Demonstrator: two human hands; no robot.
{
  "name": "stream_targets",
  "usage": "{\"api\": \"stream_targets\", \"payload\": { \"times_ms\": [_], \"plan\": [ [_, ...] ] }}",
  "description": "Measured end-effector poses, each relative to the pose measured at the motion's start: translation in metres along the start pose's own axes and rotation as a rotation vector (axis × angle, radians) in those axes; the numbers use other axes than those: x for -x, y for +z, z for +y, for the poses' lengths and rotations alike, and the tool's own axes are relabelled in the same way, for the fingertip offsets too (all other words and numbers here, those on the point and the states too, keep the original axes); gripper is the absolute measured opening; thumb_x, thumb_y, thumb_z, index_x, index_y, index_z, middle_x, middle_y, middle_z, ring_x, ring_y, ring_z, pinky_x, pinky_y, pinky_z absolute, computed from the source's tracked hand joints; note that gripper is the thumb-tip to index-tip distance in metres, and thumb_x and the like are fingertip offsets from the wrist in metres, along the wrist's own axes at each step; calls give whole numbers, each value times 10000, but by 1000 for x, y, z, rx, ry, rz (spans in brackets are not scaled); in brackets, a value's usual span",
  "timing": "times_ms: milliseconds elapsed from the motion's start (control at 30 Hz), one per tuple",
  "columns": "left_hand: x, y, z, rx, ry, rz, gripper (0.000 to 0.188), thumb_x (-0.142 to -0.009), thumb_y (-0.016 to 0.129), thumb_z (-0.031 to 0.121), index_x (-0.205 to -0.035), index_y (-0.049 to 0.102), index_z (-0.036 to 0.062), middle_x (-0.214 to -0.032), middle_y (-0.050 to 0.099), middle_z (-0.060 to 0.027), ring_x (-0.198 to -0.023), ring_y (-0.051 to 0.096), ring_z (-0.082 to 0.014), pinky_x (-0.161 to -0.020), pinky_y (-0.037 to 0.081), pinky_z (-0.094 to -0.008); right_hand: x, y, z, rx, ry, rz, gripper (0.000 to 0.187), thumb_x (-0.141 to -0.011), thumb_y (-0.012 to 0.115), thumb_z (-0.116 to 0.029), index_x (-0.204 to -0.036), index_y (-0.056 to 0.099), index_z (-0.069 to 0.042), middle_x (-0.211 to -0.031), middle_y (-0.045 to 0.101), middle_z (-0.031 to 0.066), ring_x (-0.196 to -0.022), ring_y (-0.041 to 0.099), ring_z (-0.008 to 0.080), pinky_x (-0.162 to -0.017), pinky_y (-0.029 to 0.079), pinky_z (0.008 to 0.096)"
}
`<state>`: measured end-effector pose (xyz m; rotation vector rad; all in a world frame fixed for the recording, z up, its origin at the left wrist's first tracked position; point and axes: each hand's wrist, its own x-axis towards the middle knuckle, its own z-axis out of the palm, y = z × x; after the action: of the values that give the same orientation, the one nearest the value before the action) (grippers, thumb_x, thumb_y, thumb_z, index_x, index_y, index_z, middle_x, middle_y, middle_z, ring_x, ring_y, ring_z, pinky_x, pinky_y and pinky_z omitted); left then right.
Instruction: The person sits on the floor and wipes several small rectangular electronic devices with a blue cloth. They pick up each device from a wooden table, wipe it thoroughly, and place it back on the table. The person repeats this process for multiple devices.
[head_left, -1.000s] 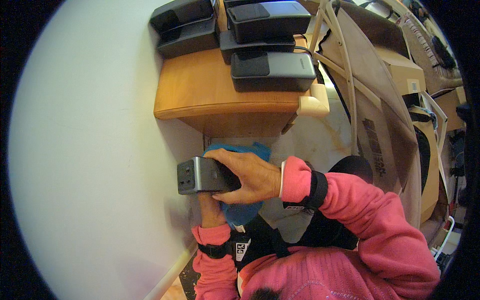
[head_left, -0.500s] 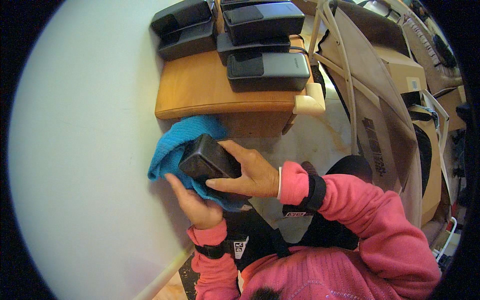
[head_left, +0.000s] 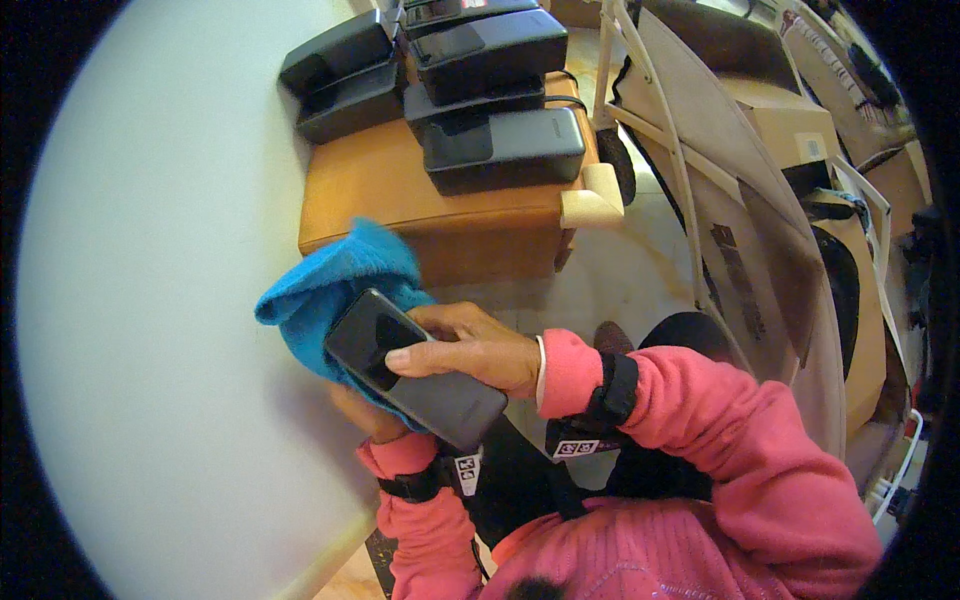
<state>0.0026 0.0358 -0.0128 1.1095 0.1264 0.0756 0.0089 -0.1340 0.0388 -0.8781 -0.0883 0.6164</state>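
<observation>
A dark grey, box-shaped device (head_left: 447, 400) with rounded corners and a glossy black panel is held tilted in front of me. My right hand (head_left: 475, 350) grips it from the right, the thumb lying across its top face at the edge of the black panel and the fingers around its far side. A blue knit cloth (head_left: 330, 285) is bunched behind and under the device. Beneath the cloth, my left hand (head_left: 368, 414) supports it from below; its fingers are mostly hidden by the cloth and the device.
Several similar dark devices (head_left: 505, 145) are stacked on a wooden stand (head_left: 370, 195) ahead, its front corner wearing a pale guard (head_left: 592, 198). A white wall (head_left: 150, 280) rises close on the left. Right of me stand a beige fabric hamper (head_left: 740, 220) and cardboard boxes (head_left: 790, 130).
The device has been turned so its top face with the black panel shows. My left hand has slipped further under the cloth, which has shifted left. The whole view has moved slightly.
</observation>
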Motion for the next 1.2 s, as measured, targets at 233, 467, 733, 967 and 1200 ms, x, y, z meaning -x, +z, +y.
{"api": "stream_targets", "payload": {
  "times_ms": [233, 467, 733, 967, 1200],
  "plan": [
    [34, -67, -54, -385, -125, 159, 529, -947, 351, 493, -1229, 517, 77, -1084, 615, -77, -974, 594, -199, -783, 500, -333, 2, 2, -10, 36, 103, -143, 525, -827, 670, -362, -1179, 565, 13, -1080, 627, 113, -957, 608, 176, -842, 476, 289],
    [35, -104, -50, -177, -266, 56, 453, -933, 441, 433, -1201, 531, 79, -1077, 617, -74, -952, 601, -205, -785, 502, -335, 7, 15, 1, -302, 343, -176, 509, -826, 644, -451, -1095, 603, -22, -928, 690, 150, -747, 687, 208, -672, 565, 316],
    [-3, -20, 5, -439, 313, -195, 504, -915, 538, 350, -1259, 488, -14, -1149, 588, -143, -984, 598, -239, -851, 493, -344, 13, 10, 5, -240, 366, -65, 493, -808, 698, -385, -1121, 593, -19, -960, 684, 126, -729, 687, 220, -649, 573, 333],
    [-1, 21, 12, -80, 24, -164, 412, -945, 473, 280, -1238, 504, -7, -1137, 587, -119, -1011, 561, -194, -881, 454, -325, 11, -6, 5, -53, 238, 114, 431, -792, 700, -378, -1019, 635, -18, -859, 677, 92, -639, 650, 181, -553, 522, 299],
    [2, 28, 2, -348, 143, -100, 348, -916, 556, 220, -1176, 535, -11, -1106, 587, -89, -969, 552, -171, -841, 450, -321, 10, -17, 4, 10, 248, 180, 399, -791, 697, -375, -946, 655, -10, -787, 671, 70, -592, 623, 162, -523, 493, 295]
  ]
}}
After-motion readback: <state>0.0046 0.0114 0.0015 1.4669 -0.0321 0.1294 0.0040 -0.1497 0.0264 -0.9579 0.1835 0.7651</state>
